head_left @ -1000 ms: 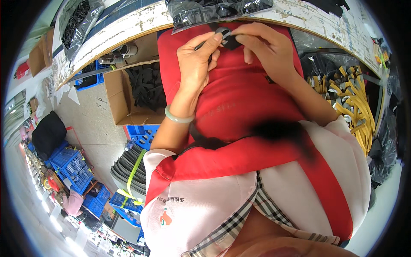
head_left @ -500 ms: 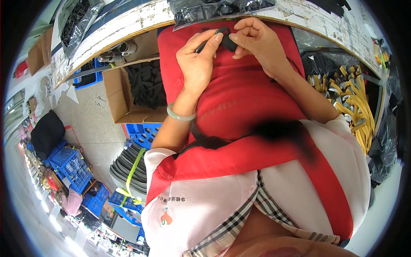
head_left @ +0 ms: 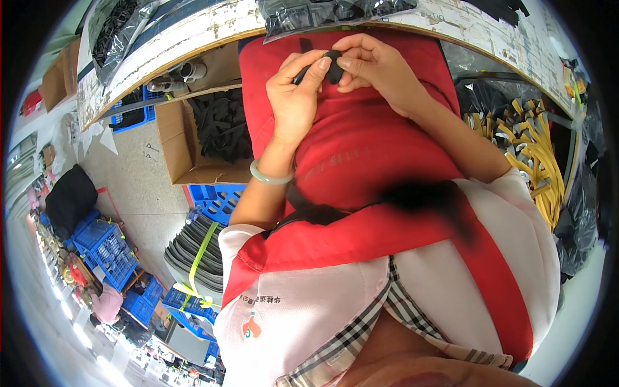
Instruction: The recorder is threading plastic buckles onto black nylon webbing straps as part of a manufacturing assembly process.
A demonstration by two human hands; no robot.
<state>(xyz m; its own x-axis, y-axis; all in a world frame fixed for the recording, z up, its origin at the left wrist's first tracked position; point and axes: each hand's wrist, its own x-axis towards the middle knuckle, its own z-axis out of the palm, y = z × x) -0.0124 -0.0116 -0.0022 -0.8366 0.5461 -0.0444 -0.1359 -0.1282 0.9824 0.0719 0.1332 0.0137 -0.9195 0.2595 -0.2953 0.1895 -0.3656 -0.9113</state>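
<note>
At the frame's upper centre, the left hand (head_left: 296,84) and right hand (head_left: 375,69) pinch a small, black, strap-like piece (head_left: 334,73), seemingly fabric, though detail is unclear; it should be light, pliable, best held near its ends.

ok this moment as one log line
left grip: pinching black piece; right grip: touching same piece; beneath: red apron; left side: cardboard box

Left hand (head_left: 295,87): up near the bench (head_left: 219,33), thumb and fingers pinching a small black piece (head_left: 334,73) above the red apron (head_left: 367,135).
Right hand (head_left: 374,69): in close alongside, fingertips at the same piece.
Clear bag (head_left: 335,14): on the bench edge, dark parts inside.
Carton (head_left: 170,138): open on the left, holding black strips (head_left: 222,132).
Yellow strips (head_left: 540,168): bunched far right.
</note>
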